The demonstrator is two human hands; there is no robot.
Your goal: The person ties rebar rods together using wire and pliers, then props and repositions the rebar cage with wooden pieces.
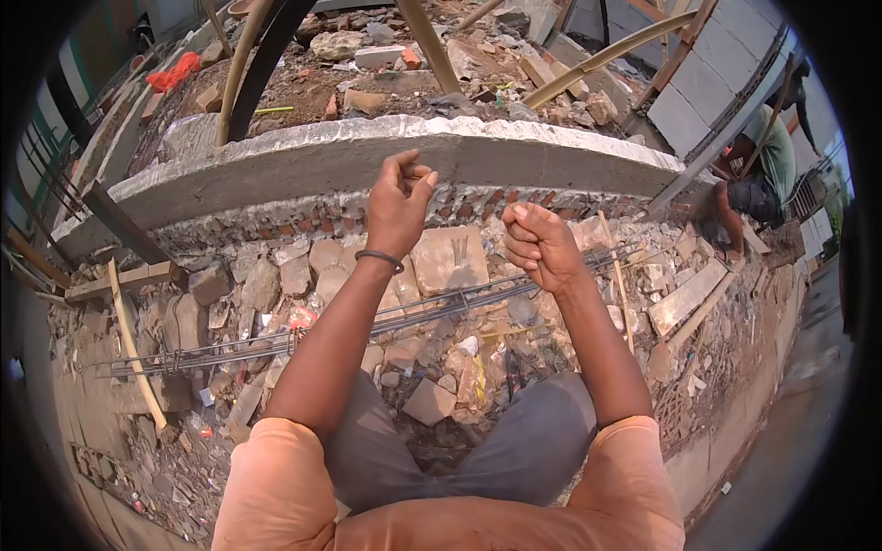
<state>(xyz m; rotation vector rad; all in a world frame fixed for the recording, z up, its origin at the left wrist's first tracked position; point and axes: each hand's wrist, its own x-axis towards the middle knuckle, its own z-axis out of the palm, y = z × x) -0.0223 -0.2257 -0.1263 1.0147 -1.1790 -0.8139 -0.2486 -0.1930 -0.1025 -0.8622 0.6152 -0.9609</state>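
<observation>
My left hand, with a dark band on the wrist, is raised before the grey concrete beam. Its fingers curl toward the thumb in a loose pinch; anything between them is too small to make out. To the right, my right hand is closed, thumb pressed against the bent forefinger, and what it may hold is hidden. Between and below the hands lies a flat pale block with a few thin nail-like pieces on top. Long steel reinforcing bars, tied together, run across the rubble beneath my forearms.
Broken brick and stone cover the ground around my legs. Wooden strips and a plank lie at the sides. Slanted poles stand beyond the beam. At right, another person bends low beside the wall.
</observation>
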